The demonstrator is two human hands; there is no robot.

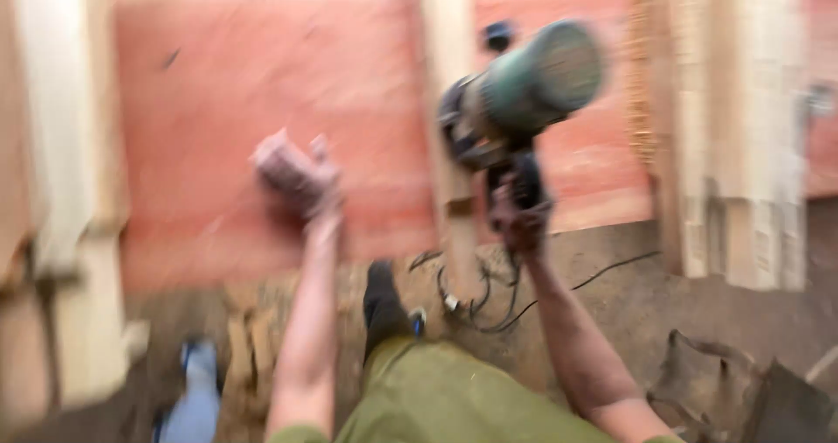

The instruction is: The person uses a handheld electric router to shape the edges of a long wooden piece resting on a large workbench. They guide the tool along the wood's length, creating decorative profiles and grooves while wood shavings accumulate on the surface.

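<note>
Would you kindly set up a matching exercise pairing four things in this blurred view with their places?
Things:
1. Green-bodied power tool
2. Gloved left hand
3. Black cable
4. Reddish-brown board

Places:
A. Coiled on the dirt floor
B. Raised, apart from the tool
C. Upright between pale timber posts
D. Gripped in the right hand

Pairs: 1-D, 2-B, 3-A, 4-C

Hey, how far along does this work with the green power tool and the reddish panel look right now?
Looks done: the reddish panel stands between pale wooden posts. In hand: the right hand grips a green power tool, raised beside the middle post; the left hand, apparently gloved, is up in front of the panel. Its cord lies loose on the floor. What is left cannot be told; the picture is too blurred to show fixings.
</note>
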